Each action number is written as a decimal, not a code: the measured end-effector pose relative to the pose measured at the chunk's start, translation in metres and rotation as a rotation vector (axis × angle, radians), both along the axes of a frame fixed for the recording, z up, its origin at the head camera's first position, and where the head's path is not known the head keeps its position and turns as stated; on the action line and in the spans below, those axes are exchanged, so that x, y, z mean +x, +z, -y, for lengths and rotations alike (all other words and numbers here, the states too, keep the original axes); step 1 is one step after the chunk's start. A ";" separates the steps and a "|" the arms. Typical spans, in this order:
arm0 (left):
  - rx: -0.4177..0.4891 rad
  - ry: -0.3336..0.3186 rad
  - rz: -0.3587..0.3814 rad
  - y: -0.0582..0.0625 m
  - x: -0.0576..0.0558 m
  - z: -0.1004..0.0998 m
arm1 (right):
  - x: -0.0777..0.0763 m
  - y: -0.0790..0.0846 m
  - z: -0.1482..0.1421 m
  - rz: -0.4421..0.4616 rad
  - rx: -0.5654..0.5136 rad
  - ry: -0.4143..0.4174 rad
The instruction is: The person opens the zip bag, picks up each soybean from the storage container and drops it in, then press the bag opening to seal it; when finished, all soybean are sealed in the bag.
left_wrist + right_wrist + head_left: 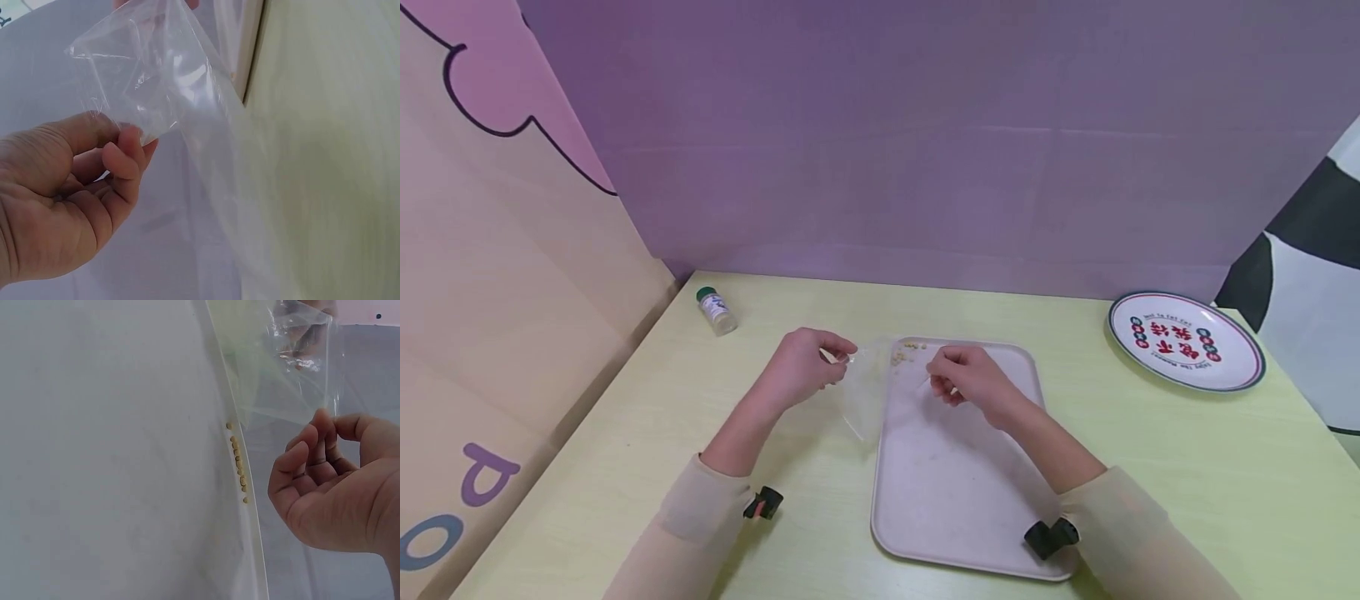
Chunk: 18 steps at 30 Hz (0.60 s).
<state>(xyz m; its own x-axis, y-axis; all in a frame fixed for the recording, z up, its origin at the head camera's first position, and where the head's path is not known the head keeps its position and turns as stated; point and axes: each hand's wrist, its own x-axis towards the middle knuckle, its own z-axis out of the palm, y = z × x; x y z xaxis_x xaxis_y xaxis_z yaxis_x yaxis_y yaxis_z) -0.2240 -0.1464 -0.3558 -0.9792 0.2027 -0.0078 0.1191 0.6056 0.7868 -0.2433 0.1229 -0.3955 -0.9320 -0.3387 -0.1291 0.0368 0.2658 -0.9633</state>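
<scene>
A clear plastic bag (865, 404) hangs between my two hands over the left edge of a pale tray (955, 500). Thumb and fingertips of my left hand (805, 367) pinch one side of it, and in the left wrist view the bag (194, 81) looks thin, creased and shiny. My right hand (973, 382) is above the tray, its thumb and index finger pinching the bag's other side, as the right wrist view shows. Small yellowish beans or kernels (901, 357) lie in the tray's far left corner; in the right wrist view these kernels (238, 459) line up along the rim.
A small bottle with a green lid (717, 312) lies at the table's back left. On the back right is an oval plate (1183, 379) with red characters and a dark rim. A purple panel (925, 167) rises behind the pale yellow table (647, 467).
</scene>
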 end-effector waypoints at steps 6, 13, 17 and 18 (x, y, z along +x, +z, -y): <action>-0.047 -0.013 -0.077 -0.003 0.001 -0.007 | 0.001 -0.001 0.002 0.010 0.005 0.028; -0.058 -0.012 -0.102 -0.003 0.002 -0.009 | 0.000 -0.003 0.004 -0.012 0.013 0.051; -0.048 -0.012 -0.104 -0.004 0.002 -0.010 | 0.000 -0.004 0.005 -0.021 0.013 0.068; -0.044 -0.011 -0.108 -0.005 0.001 -0.010 | 0.000 -0.004 0.005 -0.024 0.011 0.072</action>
<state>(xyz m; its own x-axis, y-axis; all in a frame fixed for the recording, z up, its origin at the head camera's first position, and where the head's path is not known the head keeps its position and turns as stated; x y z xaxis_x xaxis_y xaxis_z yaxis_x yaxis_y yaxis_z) -0.2225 -0.1366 -0.3604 -0.9725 0.2155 0.0881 0.2084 0.6376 0.7416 -0.2433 0.1182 -0.3994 -0.9080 -0.4041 -0.1107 -0.0064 0.2776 -0.9607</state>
